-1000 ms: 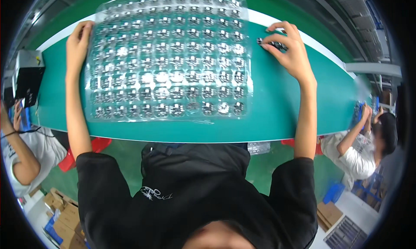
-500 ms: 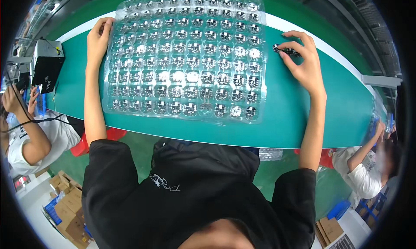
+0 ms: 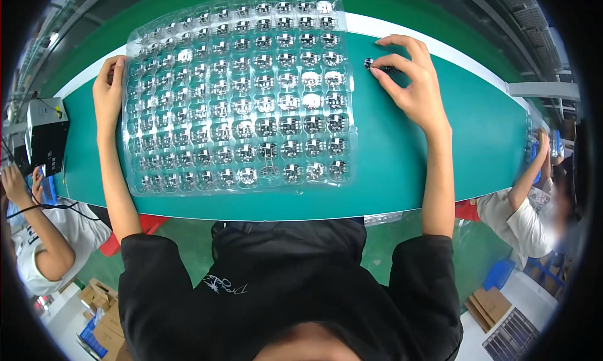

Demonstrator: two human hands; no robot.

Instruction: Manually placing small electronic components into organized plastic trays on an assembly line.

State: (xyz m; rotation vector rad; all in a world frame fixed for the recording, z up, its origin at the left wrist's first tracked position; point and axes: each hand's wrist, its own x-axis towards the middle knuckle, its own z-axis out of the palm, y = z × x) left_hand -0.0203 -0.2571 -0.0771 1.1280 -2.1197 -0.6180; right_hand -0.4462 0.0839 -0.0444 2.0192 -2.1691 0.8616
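A large clear plastic blister tray [image 3: 347, 110] lies on the green work table, with small dark-and-silver circuit boards in its rows of pockets. One pocket [image 3: 269, 171] in the row closest to me looks bare of a board. At the tray's left edge is my left hand [image 3: 109, 94], its fingers curled closed on the rim. To the right of the tray, my right hand [image 3: 414, 75] pinches a few small circuit boards [image 3: 369, 63] between thumb and fingers, just above or on the table. The fingers partly hide those boards, and I cannot tell how many there are.
A black-and-silver box [image 3: 47, 138] with a cable stands at the table's left end. Co-workers in white shirts sit at left [image 3: 56, 242] and right [image 3: 521, 216]. A white strip [image 3: 477, 76] runs along the far table edge. Cardboard boxes [image 3: 490, 306] stand on the floor.
The whole view has shifted and tilted, so tray, hands and table appear further left. Both hands keep about the same place relative to the tray, with the same grips.
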